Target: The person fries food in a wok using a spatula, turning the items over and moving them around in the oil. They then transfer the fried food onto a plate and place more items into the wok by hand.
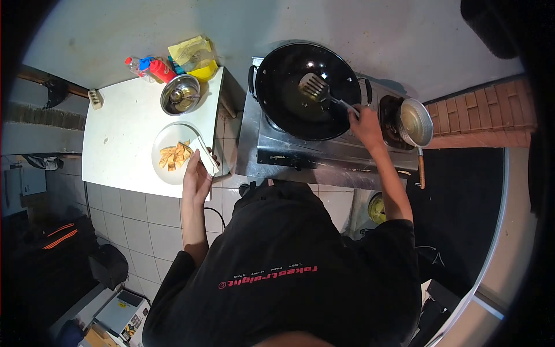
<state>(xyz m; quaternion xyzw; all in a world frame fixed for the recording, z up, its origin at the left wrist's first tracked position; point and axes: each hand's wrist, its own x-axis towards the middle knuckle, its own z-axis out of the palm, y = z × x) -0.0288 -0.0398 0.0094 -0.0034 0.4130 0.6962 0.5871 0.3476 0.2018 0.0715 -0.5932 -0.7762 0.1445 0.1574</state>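
Observation:
My right hand (365, 128) is closed round the handle of a slotted turner (315, 87). Its metal head is inside a big black wok (272, 110), over a shallow layer of what looks like oil with a few small bits in it. My left hand (199, 176) grips a white, flat, rectangular object (206, 156) whose kind I cannot make out. That object overlaps the right rim of a pale plate (157, 150). Golden-brown fried-looking pieces (174, 156) lie heaped on the plate.
On the white table (115, 139) are a steel bowl (167, 107) with a ladle, a red bottle (162, 71) and a yellow packet (193, 52). The wok stands on a metal stove (248, 150). A wooden-handled saucepan (425, 124) sits on the right burner, its handle jutting toward me.

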